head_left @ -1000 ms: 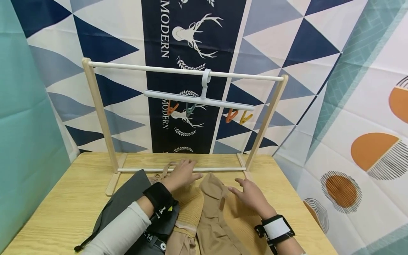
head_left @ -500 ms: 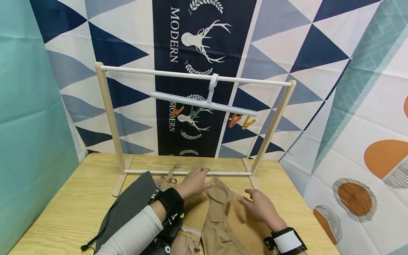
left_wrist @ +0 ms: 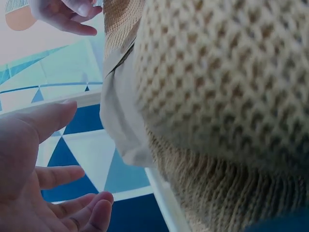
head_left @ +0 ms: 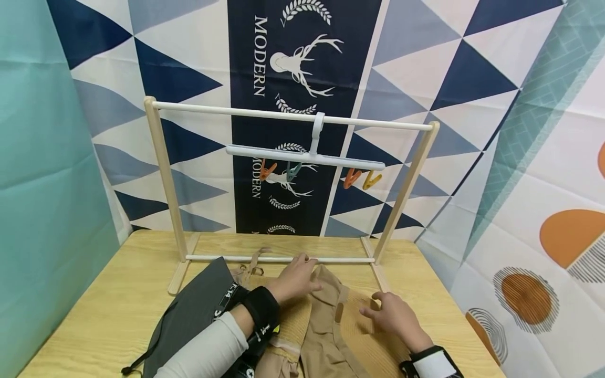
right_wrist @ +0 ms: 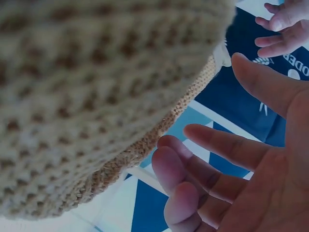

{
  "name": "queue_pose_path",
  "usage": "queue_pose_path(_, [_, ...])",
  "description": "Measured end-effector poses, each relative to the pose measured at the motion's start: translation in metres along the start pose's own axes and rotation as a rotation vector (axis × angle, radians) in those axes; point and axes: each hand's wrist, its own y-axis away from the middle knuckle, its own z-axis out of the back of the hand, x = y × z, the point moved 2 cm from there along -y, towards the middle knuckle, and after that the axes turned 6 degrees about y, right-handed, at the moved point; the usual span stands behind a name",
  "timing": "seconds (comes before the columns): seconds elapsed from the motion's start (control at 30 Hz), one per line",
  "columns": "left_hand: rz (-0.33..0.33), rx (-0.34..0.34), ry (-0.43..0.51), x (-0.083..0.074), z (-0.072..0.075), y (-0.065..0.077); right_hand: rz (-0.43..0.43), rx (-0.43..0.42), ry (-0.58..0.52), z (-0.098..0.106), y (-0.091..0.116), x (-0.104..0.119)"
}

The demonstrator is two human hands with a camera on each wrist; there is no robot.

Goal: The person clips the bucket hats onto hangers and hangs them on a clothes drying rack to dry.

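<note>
My left hand [head_left: 295, 281] hovers low over the heap of clothes, fingers loosely spread, near the upper edge of a smooth tan cloth piece [head_left: 323, 325]. My right hand [head_left: 397, 317] is relaxed above the right part of a beige knitted garment [head_left: 373, 341]. Both wrist views show the coarse knit [left_wrist: 217, 72] beside the hands, with air between the fingers and the cloth. A dark grey garment [head_left: 189, 315] with a black lettered strap [head_left: 224, 300] lies partly under my left forearm.
Behind the clothes stands a wooden rack [head_left: 163, 173] with white bars. A pale hanger [head_left: 269, 153] hangs from its top bar, with orange [head_left: 267, 169], green and yellow clips below. Patterned cloth walls enclose the wooden table [head_left: 90, 320].
The head view has shifted, moving the rack right in the picture. Both hands have moved slightly right and nearer, staying loose. The hanger has turned a little and looks more level.
</note>
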Motion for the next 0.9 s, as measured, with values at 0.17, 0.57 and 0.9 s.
queue_pose_path(0.17, [-0.022, 0.016, 0.002, -0.002, -0.006, 0.000, -0.042, 0.045, 0.036, -0.002, -0.002, -0.001])
queue_pose_path(0.57, [0.005, 0.086, -0.056, -0.007, -0.021, 0.007, -0.117, 0.050, 0.049, -0.004, 0.006, -0.009])
queue_pose_path(0.9, [-0.047, 0.096, -0.041, -0.011, -0.024, 0.010, -0.167, 0.113, 0.116, 0.000, 0.018, -0.032])
